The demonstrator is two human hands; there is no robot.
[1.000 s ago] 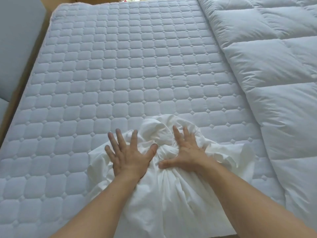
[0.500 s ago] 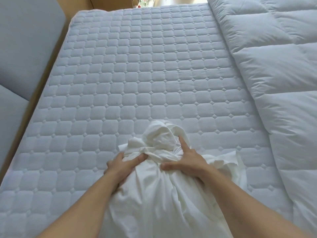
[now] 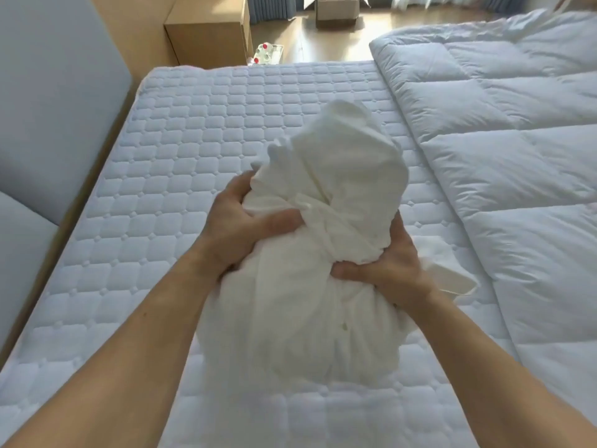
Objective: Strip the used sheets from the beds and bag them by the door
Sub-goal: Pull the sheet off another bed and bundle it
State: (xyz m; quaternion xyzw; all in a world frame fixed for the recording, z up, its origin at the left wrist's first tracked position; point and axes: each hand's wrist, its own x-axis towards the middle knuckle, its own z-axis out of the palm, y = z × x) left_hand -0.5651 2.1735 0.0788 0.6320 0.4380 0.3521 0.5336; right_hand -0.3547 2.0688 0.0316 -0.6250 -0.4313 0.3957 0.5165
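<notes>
Quilted mattress (image 3: pixel 193 176) beside a duvet (image 3: pixel 500 140); left hand (image 3: pixel 235 231) and right hand (image 3: pixel 387 270) fingers grip the sheet bundle (image 3: pixel 323 302).

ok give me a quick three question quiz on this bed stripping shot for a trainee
1. Multiple choice: what grips the bundled sheet? A) left hand only B) right hand only C) both hands
2. True or false: a sheet lies spread flat over the quilted mattress.
3. Fill in: the puffy duvet lies on the person's ____ side of the bed.
Key: 1 C, the left hand and the right hand both grip it. 2 false, its quilted top is bare. 3 right.
</notes>
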